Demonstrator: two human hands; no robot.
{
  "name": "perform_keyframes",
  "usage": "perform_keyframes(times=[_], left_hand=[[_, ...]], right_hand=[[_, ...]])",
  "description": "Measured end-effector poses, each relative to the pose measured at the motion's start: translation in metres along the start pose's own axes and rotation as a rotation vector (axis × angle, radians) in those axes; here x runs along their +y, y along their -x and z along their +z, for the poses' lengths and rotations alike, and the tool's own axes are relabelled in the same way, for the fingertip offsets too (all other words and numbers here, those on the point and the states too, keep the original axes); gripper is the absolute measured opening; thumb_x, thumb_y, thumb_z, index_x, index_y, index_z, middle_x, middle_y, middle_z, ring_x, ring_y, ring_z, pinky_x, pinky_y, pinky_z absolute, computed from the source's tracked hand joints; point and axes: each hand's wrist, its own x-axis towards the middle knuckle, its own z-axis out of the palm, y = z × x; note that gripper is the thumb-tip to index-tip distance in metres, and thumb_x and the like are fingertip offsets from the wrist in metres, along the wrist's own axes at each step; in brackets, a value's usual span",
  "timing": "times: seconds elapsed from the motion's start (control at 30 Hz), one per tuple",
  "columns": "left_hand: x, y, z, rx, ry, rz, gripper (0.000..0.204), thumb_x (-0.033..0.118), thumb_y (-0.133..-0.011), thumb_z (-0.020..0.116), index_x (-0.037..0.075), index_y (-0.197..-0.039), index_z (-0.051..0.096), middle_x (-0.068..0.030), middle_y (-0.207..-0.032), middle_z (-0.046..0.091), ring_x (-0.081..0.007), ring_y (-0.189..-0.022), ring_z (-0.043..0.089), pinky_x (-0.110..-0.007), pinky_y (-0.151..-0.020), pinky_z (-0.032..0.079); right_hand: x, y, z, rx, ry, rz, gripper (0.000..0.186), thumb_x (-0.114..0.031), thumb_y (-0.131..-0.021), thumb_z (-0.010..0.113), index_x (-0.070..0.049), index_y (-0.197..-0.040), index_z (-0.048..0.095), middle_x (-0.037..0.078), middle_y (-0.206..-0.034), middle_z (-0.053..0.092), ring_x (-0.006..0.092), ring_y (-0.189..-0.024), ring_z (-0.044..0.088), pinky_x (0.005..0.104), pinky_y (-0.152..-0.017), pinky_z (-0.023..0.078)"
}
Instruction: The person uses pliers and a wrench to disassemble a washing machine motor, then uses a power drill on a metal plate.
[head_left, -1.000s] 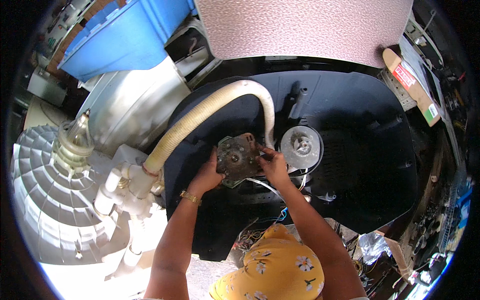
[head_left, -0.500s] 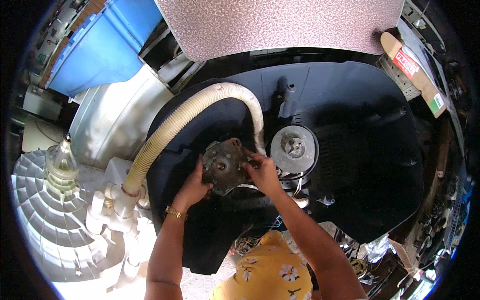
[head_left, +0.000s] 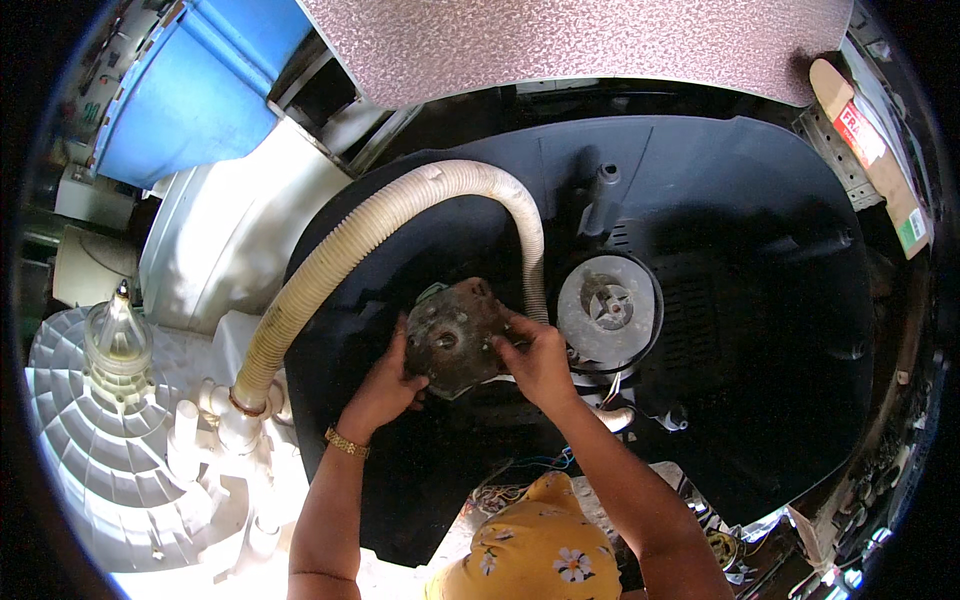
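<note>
A dark, grimy, roughly square metal housing (head_left: 455, 335) with a small round boss in its middle is held between my two hands, over the left part of a black plastic machine base (head_left: 750, 400). My left hand (head_left: 385, 388) grips its left edge, fingers curled beneath and out of sight. On the right edge, my right hand (head_left: 538, 358) closes its thumb and fingers. Just right of that hand is a grey round pulley wheel (head_left: 608, 308) with a spoked hub, mounted in the base. A cream corrugated hose (head_left: 400, 205) arches over from the left and comes down beside the housing.
White plastic pipe fittings (head_left: 240, 425) and a ribbed white tub (head_left: 95, 465) stand at the left. Behind are a blue plastic bin (head_left: 185, 110) and a pink patterned panel (head_left: 590, 45). A cardboard piece (head_left: 870, 150) lies far right. Loose wires (head_left: 545, 462) run near my body.
The view has shifted slightly, so the base and pulley wheel sit a bit farther right. Both hands keep their hold on the housing, which looks slightly turned.
</note>
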Motion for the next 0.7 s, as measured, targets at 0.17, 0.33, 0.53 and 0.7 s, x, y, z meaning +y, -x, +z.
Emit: perform_keyframes(times=[0.17,0.33,0.53,0.7], left_hand=[[0.002,0.0,0.0,0.018,-0.099,0.1,0.095,-0.008,-0.083,0.058,0.014,-0.152,-0.005,-0.0178,-0.153,0.024,-0.0274,-0.131,0.041,-0.035,-0.089,0.053],[0.009,0.001,-0.001,-0.032,0.023,-0.094,0.097,-0.007,-0.082,0.059,0.013,-0.152,-0.005,-0.0196,-0.153,0.025,-0.0277,-0.126,0.046,-0.035,-0.092,0.05],[0.001,0.003,0.003,0.093,-0.097,0.095,0.091,-0.008,-0.083,0.057,0.014,-0.152,0.002,-0.0222,-0.127,0.053,-0.0195,-0.071,0.063,-0.033,-0.059,0.054],[-0.001,0.0,0.001,0.045,-0.035,0.031,0.093,-0.007,-0.083,0.059,0.015,-0.152,0.0,-0.0218,-0.137,0.045,-0.0241,-0.087,0.062,-0.033,-0.064,0.056]], right_hand=[[-0.004,0.002,-0.002,-0.004,-0.074,-0.048,0.041,0.003,-0.085,0.062,0.002,-0.126,0.057,0.014,-0.103,0.068,0.0118,-0.082,0.065,0.0275,-0.071,0.055],[0.004,0.003,0.0,-0.015,-0.102,-0.027,0.042,0.003,-0.085,0.061,0.001,-0.127,0.056,0.011,-0.098,0.068,0.0093,-0.076,0.062,0.0262,-0.066,0.054],[-0.009,0.004,-0.001,-0.014,-0.188,0.037,0.043,0.003,-0.086,0.061,0.0,-0.128,0.056,0.009,-0.092,0.068,0.009,-0.073,0.06,0.0259,-0.065,0.052],[-0.018,0.004,-0.003,-0.007,-0.113,0.021,0.042,0.002,-0.085,0.062,0.0,-0.127,0.057,0.009,-0.09,0.067,0.0101,-0.071,0.06,0.027,-0.067,0.052]])
